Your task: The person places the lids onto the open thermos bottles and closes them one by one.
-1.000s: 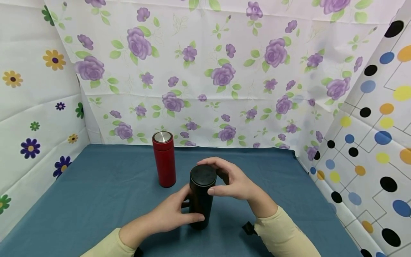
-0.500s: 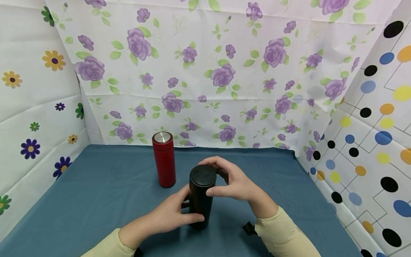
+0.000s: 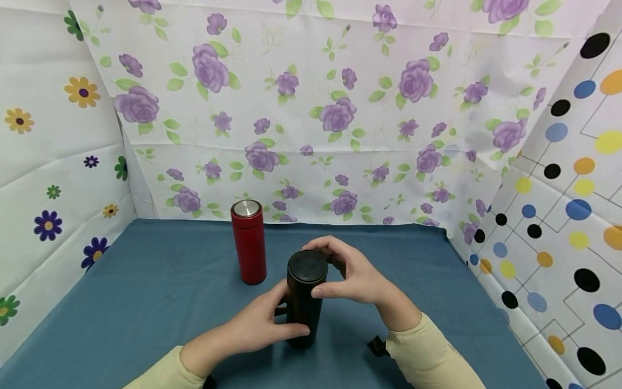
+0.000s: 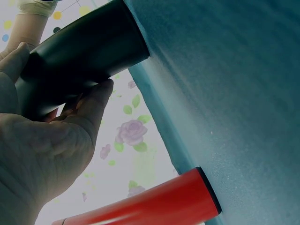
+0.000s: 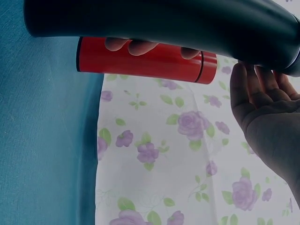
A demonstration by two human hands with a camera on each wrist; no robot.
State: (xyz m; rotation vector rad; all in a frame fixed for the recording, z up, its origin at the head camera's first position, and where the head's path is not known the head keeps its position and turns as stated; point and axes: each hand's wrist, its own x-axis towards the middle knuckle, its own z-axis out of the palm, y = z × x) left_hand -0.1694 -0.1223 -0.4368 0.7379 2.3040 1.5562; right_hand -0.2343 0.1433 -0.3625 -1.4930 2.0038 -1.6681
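A black thermos flask (image 3: 305, 302) stands upright on the blue cloth near the middle of the head view. My left hand (image 3: 252, 324) grips its lower body, with the thumb across the front and the fingers around the far side. Around the top, by the black lid (image 3: 308, 266), my right hand (image 3: 352, 275) holds the flask between thumb and fingers. In the right wrist view, the fingers of the right hand (image 5: 272, 108) lie against the flask close to its lid end. The left wrist view shows the left hand (image 4: 51, 145) cupped around the dark body.
A red thermos flask (image 3: 249, 246) with a silver-topped lid stands upright behind and left of the black one. Blue cloth (image 3: 170, 281) covers the table. A floral curtain (image 3: 291, 108) hangs behind it, with patterned sheets at both sides.
My right hand's fingertips have shifted very slightly to the right around the top of the black flask. The left hand and both flasks stay where they were.
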